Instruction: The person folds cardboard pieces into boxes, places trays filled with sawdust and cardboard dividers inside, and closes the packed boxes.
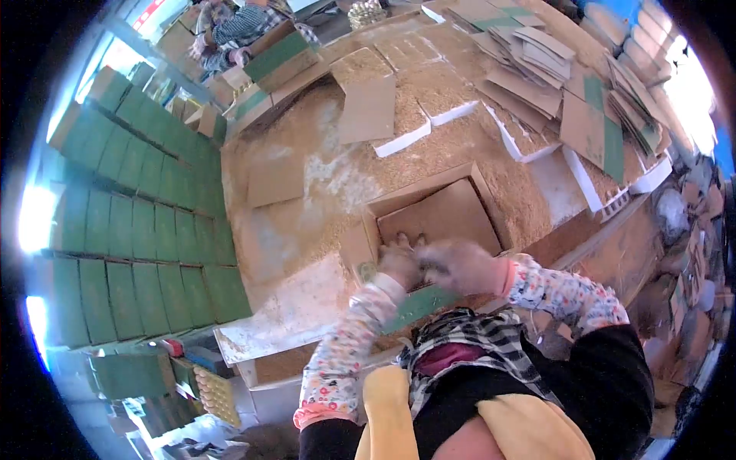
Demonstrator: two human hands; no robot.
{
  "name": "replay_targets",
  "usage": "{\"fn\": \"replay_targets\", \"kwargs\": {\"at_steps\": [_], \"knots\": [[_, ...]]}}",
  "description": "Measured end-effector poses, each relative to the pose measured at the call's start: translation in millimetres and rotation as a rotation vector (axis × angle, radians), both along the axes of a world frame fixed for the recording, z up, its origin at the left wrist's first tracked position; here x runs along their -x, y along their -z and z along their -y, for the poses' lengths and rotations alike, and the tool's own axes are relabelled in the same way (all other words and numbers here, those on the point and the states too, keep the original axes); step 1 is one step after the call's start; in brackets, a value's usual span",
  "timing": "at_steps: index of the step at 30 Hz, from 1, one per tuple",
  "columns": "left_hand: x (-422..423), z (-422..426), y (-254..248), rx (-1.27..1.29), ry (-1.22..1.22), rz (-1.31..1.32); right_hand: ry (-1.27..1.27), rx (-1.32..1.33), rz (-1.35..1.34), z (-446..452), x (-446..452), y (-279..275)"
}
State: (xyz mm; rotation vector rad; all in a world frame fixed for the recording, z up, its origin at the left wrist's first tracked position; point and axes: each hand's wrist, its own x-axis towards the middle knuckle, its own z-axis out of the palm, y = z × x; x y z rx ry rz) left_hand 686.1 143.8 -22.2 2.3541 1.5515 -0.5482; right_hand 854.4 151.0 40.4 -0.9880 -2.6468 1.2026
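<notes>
An open cardboard box [489,192] with a green band stands on the table's near side. A flat cardboard sheet [448,215] lies inside it. My left hand [400,263] is at the box's near left corner, fingers apart and reaching onto the sheet's edge. Close beside it, my right hand [460,267] is over the near edge of the box, blurred by motion, its fingers hard to make out.
Stacked green boxes [146,222] line the left. Loose cardboard sheets [529,69] pile up at the back right. White-edged trays of sawdust [406,130] stand behind the box. Another person [238,31] is at the upper left. Egg trays [216,395] sit lower left.
</notes>
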Motion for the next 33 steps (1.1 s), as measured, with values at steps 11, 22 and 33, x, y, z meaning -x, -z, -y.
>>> {"fn": "replay_targets", "kwargs": {"at_steps": [11, 22, 33], "knots": [[56.3, -23.4, -14.7, -0.220, -1.019, 1.392, 0.537, 0.366, -0.494, -103.9, -145.6, 56.9], [43.1, -2.0, 120.8, -0.180, -1.174, 1.228, 0.949, 0.932, -0.706, -69.8, -83.1, 152.2], [157.2, 274.0, 159.6, -0.156, -2.033, 1.777, 0.722, 0.995, -0.561, 17.6, 141.6, 99.9]]}}
